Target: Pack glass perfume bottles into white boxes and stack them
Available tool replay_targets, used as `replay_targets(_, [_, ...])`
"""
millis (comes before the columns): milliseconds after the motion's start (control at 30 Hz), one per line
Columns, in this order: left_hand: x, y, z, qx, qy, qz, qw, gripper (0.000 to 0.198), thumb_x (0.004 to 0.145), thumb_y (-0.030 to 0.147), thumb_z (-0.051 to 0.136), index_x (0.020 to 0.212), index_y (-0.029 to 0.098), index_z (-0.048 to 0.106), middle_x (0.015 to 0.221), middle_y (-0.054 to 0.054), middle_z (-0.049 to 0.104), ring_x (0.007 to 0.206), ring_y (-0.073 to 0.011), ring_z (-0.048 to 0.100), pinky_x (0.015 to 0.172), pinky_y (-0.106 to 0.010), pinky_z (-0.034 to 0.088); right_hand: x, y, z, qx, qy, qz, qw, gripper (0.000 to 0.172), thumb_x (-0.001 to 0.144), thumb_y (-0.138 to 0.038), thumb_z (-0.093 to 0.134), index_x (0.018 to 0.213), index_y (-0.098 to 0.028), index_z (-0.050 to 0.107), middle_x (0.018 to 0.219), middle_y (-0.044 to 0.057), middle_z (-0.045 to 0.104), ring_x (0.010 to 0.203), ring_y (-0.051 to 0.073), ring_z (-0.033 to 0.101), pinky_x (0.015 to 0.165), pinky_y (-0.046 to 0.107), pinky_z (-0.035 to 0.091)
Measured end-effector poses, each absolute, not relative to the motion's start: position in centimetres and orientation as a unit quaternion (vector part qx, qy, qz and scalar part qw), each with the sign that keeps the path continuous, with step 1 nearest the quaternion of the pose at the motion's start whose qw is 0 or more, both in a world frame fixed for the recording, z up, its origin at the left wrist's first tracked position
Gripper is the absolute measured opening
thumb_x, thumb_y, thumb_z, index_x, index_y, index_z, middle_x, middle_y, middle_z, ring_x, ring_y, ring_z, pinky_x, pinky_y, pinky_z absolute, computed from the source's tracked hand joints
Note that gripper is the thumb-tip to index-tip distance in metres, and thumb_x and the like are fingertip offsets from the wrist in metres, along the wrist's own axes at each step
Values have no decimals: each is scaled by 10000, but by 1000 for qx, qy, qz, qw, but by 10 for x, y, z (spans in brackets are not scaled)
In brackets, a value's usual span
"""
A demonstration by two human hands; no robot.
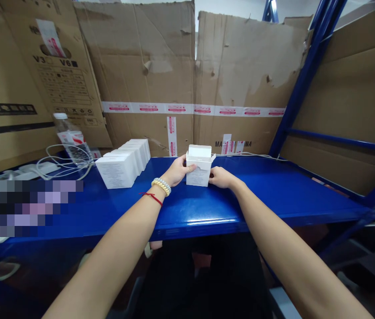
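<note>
A small white carton [198, 177] stands upright on the blue shelf top, its lid flap raised at the back and a side flap sticking out on the right. My left hand [175, 171] grips its left side, the thumb lying across the front. At the lower right edge of the carton is my right hand [223, 177], fingers curled around the side and partly hidden behind it. What is inside the carton cannot be seen. To the left, a row of similar white cartons [121, 168] stands closely packed, running away from me.
A plastic water bottle [73, 139] leans at the back left beside a coiled white cable [49, 166]. Cardboard sheets [141, 66] wall off the back and sides. A blue metal post [303, 79] rises at the right. The shelf's front edge [203, 230] is close to me.
</note>
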State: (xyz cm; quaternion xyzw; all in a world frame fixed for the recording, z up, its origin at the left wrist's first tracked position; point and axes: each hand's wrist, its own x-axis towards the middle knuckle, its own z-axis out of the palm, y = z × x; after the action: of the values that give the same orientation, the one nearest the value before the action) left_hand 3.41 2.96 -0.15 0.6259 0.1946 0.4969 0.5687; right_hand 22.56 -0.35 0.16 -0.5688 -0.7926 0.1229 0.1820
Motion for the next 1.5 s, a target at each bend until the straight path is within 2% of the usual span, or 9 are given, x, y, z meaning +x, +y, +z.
replay_targets(167, [35,27,2,669,254,495,493,507,570,295,848,984,132,604,1020,-109,678,951,-256,627,925,-467,459,230,2,2,-568,-772,154,241,166,634,-50,525,652,-170,638,779,49,708,752,189,615,670,250,418])
replay_targets(333, [35,22,5,669,263,542,435,644,521,233,858,1040,166,483,1051,-94,624,985,-231,605,909,-400,463,233,4,7,-493,-649,248,523,160,608,-161,497,763,-187,529,770,18,635,660,138,561,579,244,426])
replay_targets(433, [35,21,4,663,256,565,420,762,493,220,860,1067,215,359,1021,-46,584,867,-188,620,809,-356,491,232,0,10,-397,-621,291,609,257,590,-243,569,837,-203,511,859,17,627,708,137,566,566,240,436])
replay_targets(567, [34,17,5,676,237,570,403,679,493,230,852,955,230,354,960,8,543,793,-145,603,716,-282,483,228,-7,12,-343,-650,293,612,309,613,-307,636,895,-196,578,933,34,623,752,133,559,635,258,464])
replay_targets(733, [33,12,9,691,254,527,425,530,537,255,834,878,212,431,765,33,566,666,-126,563,614,-235,433,225,-8,9,-366,-674,245,593,265,623,-327,664,848,-193,622,1150,65,566,807,128,551,724,282,487])
replay_targets(900, [31,11,10,685,258,523,436,512,520,258,843,860,205,463,732,25,582,664,-140,568,607,-235,415,227,-7,8,-365,-683,253,580,295,608,-347,660,858,-196,616,1128,60,575,815,138,545,775,305,480])
replay_targets(1167, [30,12,8,690,249,520,438,474,581,302,808,896,202,468,767,12,588,689,-138,576,620,-233,427,224,-10,12,-357,-670,298,578,547,606,-323,591,1144,-237,541,1140,59,579,825,162,530,688,290,453])
replay_targets(1333, [31,8,12,680,219,544,440,582,575,282,800,1080,204,521,988,-33,602,816,-160,597,728,-263,450,223,-8,11,-351,-676,322,562,480,632,-309,526,1105,-230,542,1091,43,582,797,149,515,649,267,433])
replay_targets(1500, [33,8,15,676,237,550,430,484,600,331,789,983,189,529,923,-23,588,776,-150,572,693,-252,424,223,-9,10,-322,-650,339,599,347,673,-382,600,965,-231,490,981,24,553,767,139,516,574,243,443])
